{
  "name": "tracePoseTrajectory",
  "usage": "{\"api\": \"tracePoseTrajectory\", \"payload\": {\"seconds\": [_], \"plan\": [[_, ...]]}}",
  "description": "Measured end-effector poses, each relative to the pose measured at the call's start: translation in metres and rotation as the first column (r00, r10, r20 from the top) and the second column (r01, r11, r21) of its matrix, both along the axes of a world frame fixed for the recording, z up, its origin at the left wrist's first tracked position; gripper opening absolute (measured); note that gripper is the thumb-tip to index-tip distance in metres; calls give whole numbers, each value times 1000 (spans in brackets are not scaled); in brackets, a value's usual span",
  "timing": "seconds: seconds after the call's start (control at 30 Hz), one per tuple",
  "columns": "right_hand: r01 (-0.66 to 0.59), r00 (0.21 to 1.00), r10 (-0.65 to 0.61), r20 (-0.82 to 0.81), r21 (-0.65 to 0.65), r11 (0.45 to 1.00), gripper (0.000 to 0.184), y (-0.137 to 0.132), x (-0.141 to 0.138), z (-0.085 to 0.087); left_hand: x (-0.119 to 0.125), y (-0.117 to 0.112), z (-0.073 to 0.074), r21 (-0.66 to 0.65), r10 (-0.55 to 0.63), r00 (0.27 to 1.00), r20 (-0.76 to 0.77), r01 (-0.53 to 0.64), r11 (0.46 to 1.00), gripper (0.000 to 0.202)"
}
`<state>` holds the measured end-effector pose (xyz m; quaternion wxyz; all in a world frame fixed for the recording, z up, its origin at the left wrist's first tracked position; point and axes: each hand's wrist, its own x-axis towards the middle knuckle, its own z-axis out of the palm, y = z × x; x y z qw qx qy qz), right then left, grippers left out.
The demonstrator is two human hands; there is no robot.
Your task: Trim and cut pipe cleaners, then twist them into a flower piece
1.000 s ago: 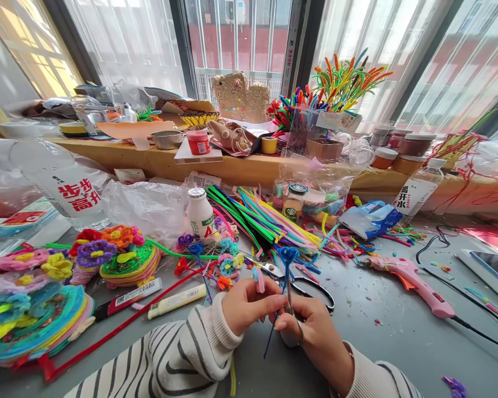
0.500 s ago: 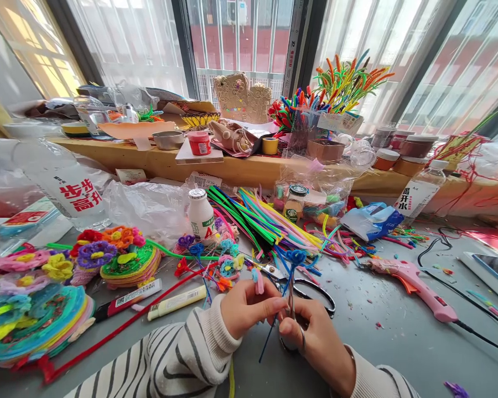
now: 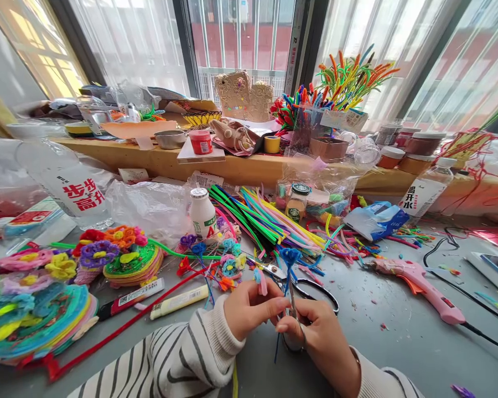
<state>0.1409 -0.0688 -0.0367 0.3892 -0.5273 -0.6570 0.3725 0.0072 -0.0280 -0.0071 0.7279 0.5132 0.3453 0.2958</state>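
My left hand (image 3: pixel 249 309) and my right hand (image 3: pixel 315 337) meet low in the middle of the grey table. Both pinch a blue pipe-cleaner flower (image 3: pixel 290 257) by its thin stem, which stands upright between the fingertips and trails down below them. My right hand also grips a slim metal tool (image 3: pixel 294 316) with a ring handle along the stem. A pink pipe-cleaner piece (image 3: pixel 260 281) sticks up behind my left fingers. Black-handled scissors (image 3: pixel 315 288) lie on the table just beyond my hands.
A heap of coloured pipe cleaners (image 3: pixel 269 224) and a small white bottle (image 3: pixel 202 213) lie ahead. Finished woven flower discs (image 3: pixel 33 309) are stacked at left. A pink glue gun (image 3: pixel 423 282) with its cable lies at right. The wooden sill (image 3: pixel 249 163) holds jars and clutter.
The flower stem has swung from a slant to nearly upright between my fingers. My hands stay in the same spot; the view has shifted slightly.
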Motion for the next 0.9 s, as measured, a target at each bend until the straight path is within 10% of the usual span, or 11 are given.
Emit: {"api": "tracePoseTrajectory", "payload": {"seconds": [0.5, 0.9], "plan": [[-254, 953, 251, -171, 0, 967, 55, -1, 0, 13, -2, 0, -1, -15, -61, 998, 18, 61, 998, 27], [-48, 999, 48, -12, -21, 999, 63, 2, 1, 6, -3, -4, -1, -42, -44, 999, 2, 44, 998, 27]]}}
